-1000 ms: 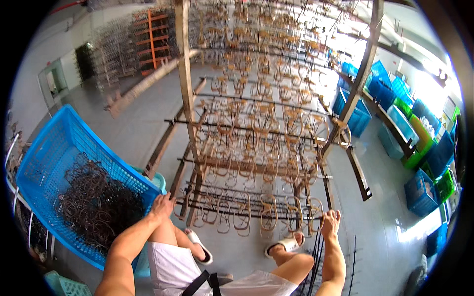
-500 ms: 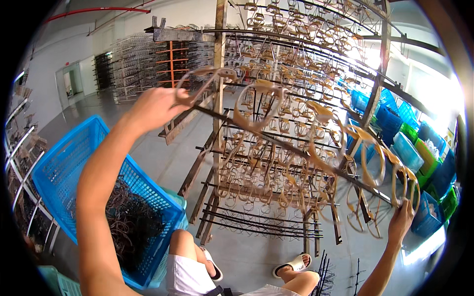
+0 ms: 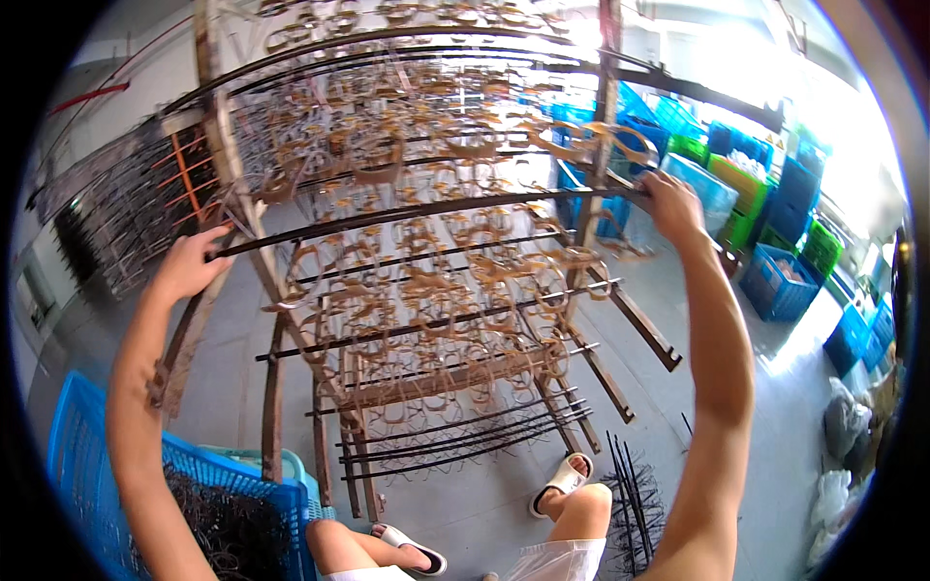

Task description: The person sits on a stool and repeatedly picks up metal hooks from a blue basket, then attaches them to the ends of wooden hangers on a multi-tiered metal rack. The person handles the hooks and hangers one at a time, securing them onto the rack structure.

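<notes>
Remotely, I see my left hand [image 3: 197,259] and right hand [image 3: 673,205] clamped on opposite ends of a dark bar [image 3: 426,210], spanning past the rack's [image 3: 225,145] left and right edges. Its leftward tilt could make tan loops [image 3: 473,151] slide or snag.

No words, labels, brands, numbers or signs can be read, near or far, left or right

- where are the hands?
- the left hand [image 3: 192,261] and right hand [image 3: 670,205] grip opposite ends of a dark bar [image 3: 417,210] before a wooden rack [image 3: 226,145].
- and around them?
- brown loops [image 3: 378,175] hang in rows there; dark strands [image 3: 242,533] lie in a blue basket [image 3: 87,436].
</notes>
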`<state>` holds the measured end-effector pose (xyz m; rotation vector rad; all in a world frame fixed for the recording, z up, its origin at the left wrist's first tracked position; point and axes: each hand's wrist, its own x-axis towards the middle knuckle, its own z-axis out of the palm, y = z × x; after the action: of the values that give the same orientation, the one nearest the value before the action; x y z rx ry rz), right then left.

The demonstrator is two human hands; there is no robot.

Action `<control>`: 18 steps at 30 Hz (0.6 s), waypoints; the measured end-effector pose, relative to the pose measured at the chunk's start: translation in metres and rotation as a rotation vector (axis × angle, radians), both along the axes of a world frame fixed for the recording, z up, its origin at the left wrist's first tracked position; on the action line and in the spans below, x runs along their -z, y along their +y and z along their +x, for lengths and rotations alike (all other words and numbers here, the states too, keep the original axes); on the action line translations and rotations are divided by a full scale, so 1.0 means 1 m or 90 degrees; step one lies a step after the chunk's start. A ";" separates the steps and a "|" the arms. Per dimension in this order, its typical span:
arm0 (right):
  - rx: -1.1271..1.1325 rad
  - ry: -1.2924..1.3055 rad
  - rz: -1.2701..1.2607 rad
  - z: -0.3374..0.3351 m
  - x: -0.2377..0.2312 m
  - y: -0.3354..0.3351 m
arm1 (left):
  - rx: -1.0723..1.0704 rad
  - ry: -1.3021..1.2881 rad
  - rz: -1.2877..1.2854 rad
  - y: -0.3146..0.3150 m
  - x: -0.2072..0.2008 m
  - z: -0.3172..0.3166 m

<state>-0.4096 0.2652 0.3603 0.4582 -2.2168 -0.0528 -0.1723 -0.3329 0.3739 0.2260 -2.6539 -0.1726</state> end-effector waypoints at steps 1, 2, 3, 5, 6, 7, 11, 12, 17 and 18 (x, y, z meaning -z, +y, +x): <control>-0.003 -0.040 -0.011 -0.021 0.000 -0.001 | 0.036 0.029 0.069 -0.006 0.000 0.005; -0.034 -0.012 0.001 -0.047 0.003 0.003 | 0.035 0.053 0.067 -0.011 -0.006 0.009; -0.028 0.006 0.014 -0.065 0.004 0.003 | 0.005 0.080 -0.006 -0.001 -0.004 0.012; -0.010 0.010 0.017 -0.088 0.006 -0.006 | 0.030 0.158 -0.075 0.003 -0.004 0.026; -0.011 -0.022 0.003 -0.097 0.009 -0.010 | 0.022 0.194 0.054 0.012 -0.007 0.035; -0.012 -0.054 -0.009 -0.103 0.012 -0.010 | 0.017 0.231 0.184 0.027 -0.011 0.042; 0.003 -0.101 -0.019 -0.096 0.010 -0.010 | 0.073 0.405 0.413 0.089 -0.038 0.059; 0.003 -0.097 -0.013 -0.097 0.009 -0.009 | 0.094 0.411 0.431 0.087 -0.045 0.060; -0.050 -0.243 0.016 -0.083 -0.006 0.003 | 0.051 0.511 0.517 0.061 -0.085 0.029; -0.036 -0.297 -0.003 -0.066 -0.025 0.001 | 0.031 0.503 0.543 0.051 -0.094 0.020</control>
<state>-0.4755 0.2664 0.3854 0.5752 -2.6565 0.0995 -0.1527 -0.2819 0.4677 0.2813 -1.6686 -1.1456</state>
